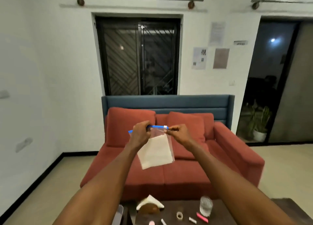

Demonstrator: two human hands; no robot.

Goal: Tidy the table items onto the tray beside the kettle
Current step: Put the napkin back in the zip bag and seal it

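Note:
I hold a clear zip bag (155,150) with a blue slider strip up in front of me, above the table. White folded paper lies inside it. My left hand (141,134) grips the left part of the blue strip. My right hand (179,133) pinches the strip's right end by the white slider. On the dark table (220,214) below lie a roll of tape (179,215), a pink item (202,217), a small white item (192,220), a glass (206,206) and a brown holder with white napkins (149,206). No tray or kettle is in view.
A red sofa (169,157) stands right behind the table, with a blue panel behind it. A grey object (118,214) sits at the table's left edge. A potted plant (260,126) stands by the dark doorway on the right.

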